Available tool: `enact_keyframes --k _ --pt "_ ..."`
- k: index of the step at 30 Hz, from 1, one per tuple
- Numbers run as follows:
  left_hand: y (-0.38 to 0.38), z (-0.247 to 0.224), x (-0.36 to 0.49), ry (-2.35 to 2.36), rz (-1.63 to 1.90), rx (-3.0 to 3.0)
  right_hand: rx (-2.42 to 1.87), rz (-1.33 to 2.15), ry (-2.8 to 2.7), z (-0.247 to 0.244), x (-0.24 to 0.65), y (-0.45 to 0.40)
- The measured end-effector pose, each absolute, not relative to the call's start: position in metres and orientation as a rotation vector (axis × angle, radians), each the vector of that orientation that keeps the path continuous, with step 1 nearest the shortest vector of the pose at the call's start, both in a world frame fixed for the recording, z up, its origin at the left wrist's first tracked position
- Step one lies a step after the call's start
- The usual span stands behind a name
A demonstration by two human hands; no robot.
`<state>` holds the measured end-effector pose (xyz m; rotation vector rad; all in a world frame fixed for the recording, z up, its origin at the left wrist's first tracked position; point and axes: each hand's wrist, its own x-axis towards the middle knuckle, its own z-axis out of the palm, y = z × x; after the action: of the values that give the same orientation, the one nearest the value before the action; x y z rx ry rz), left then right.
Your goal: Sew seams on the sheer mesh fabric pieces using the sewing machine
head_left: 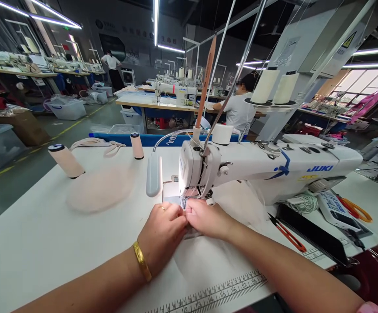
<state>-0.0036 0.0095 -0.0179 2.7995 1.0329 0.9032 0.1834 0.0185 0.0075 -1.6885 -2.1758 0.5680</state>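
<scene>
Under the needle end of a white JUKI sewing machine [241, 163], both hands meet with curled fingertips touching. My left hand [163, 230], with a ring and a gold bangle, is closed just in front of the presser foot [185, 201]. Pressed close beside it, my right hand [208, 217] is closed too. Between them they pinch a pale, sheer fabric [246, 202], which spreads out to the right beneath the machine arm. The fingers hide the gripped edge. A rounded pale fabric piece [101, 191] lies flat on the left of the table.
Two thread cones, one tilted [65, 161] and one upright [137, 146], stand at the back left. A grey lamp [154, 174] hangs by the needle. On the right lie orange thread snips [290, 237] and a black, flat object [313, 234]. A printed ruler [221, 295] runs along the front edge.
</scene>
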Motion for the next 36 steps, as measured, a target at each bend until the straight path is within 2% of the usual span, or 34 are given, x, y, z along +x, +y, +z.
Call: enact_keyframes --k 4,6,10,18,36 --pt "0.011 -0.021 -0.005 0.928 0.923 2.817 -1.685 0.377 -2.221 0.009 0.192 0.009" --pt "0.012 -0.023 -0.005 0.946 0.946 2.791 -1.631 0.158 -2.296 0.007 0.198 0.001" --pt "0.01 -0.022 -0.005 0.982 0.961 2.77 -1.234 -0.303 -2.473 -0.002 0.204 -0.014" --pt "0.004 -0.019 -0.005 1.074 0.932 2.768 -1.064 -0.023 -2.466 -0.023 0.204 -0.001" --pt "0.006 -0.019 -0.001 1.155 0.856 2.814 -1.19 -0.055 -2.389 -0.027 0.21 0.009"
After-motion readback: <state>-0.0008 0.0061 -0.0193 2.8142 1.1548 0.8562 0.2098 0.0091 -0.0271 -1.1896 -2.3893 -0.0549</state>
